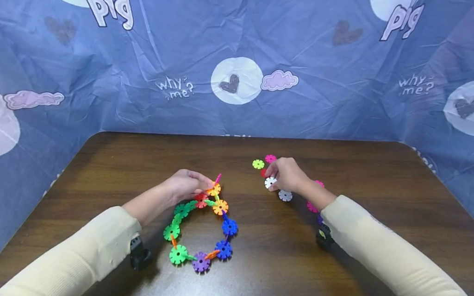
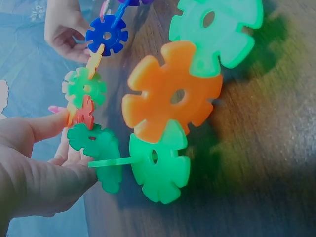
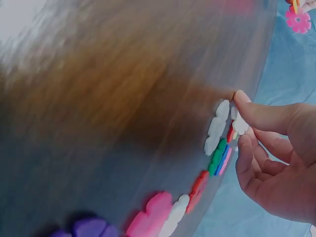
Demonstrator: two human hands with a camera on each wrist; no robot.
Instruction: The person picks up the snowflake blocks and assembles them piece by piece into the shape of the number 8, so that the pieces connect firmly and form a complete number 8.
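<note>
A blue printed cloth (image 1: 315, 114) rises behind a brown wooden table (image 1: 274, 258). The table bears a ring of interlocked coloured discs (image 1: 201, 262), left of its middle. At the ring's far side, the left hand (image 1: 181, 184) pinches an orange disc (image 1: 215, 190) between thumb and fingers. The right hand (image 1: 288, 174) pinches a white disc (image 1: 270, 183); a second white disc (image 1: 285, 196) and a yellow disc (image 1: 258, 164) lie loose near it.
</note>
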